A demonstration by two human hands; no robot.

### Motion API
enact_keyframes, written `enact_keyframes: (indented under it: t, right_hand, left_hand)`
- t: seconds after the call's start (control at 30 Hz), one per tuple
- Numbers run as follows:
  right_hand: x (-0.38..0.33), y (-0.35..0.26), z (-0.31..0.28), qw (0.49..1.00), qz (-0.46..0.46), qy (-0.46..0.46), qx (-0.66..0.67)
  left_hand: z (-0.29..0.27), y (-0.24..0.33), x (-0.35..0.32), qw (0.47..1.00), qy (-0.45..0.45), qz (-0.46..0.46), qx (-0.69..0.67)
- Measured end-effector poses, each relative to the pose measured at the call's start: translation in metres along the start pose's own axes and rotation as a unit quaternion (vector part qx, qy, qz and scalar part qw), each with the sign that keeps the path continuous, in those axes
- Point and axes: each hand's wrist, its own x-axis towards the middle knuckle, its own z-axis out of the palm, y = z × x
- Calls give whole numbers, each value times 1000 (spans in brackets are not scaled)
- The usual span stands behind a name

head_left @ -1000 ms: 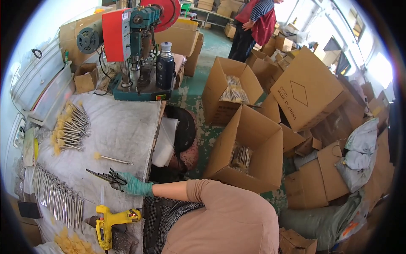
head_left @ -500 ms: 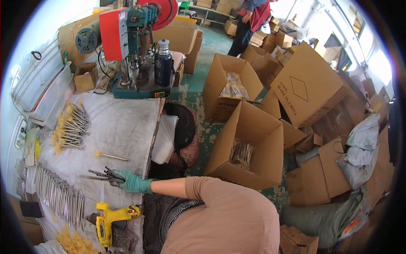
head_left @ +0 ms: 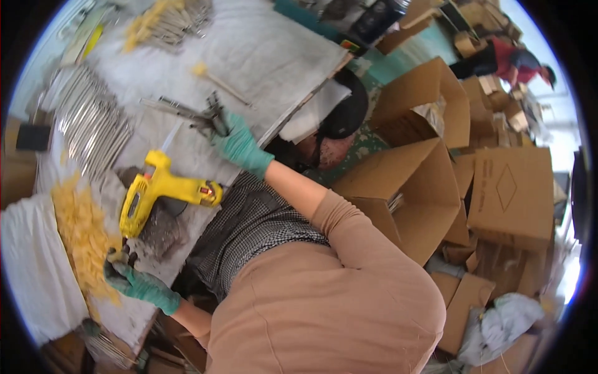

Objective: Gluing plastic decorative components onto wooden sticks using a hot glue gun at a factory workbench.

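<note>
Head view: metal rods (head_left: 198, 115) under right hand (head_left: 240, 146) fingers (head_left: 219, 129).

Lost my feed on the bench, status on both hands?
Left hand in the yellow fibre pile. Right hand closed on dark metal pieces. Yellow hot-air gun lies between them.

Workbench (head_left: 274, 56) covered in grey cloth, tilted across the upper left. On it: yellow glue gun (head_left: 159, 192) near the front edge, rows of metal rods (head_left: 93, 121) at left, 1 loose stick with yellow tip (head_left: 218, 78), a bundle of yellow-tipped rods (head_left: 165, 19) at the far end, a heap of yellow fibres (head_left: 81, 230) beside a white cloth (head_left: 34, 262). Dark metal tools (head_left: 199, 115) lying mid-bench.
</note>
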Motion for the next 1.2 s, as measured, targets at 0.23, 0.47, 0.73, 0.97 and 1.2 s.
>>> enact_keyframes:
  t: [0.23,0.47,0.73,0.97,1.2]
  right_hand:
    - [-14,-2,-4,992,32,-64,-100]
    - [-41,-49,6,987,79,-125,70]
    - [-30,-77,46,869,-357,-324,-111]
    - [-26,-80,55,788,-402,-442,-147]
    - [-24,-79,54,788,-383,-464,-133]
  left_hand:
    - [-6,8,-11,975,33,-181,-122]
    - [-11,32,-19,946,-18,-214,-242]
    - [-7,35,-16,939,0,-265,-222]
    - [-4,39,-11,936,-1,-283,-207]
    - [0,40,-12,930,4,-301,-209]
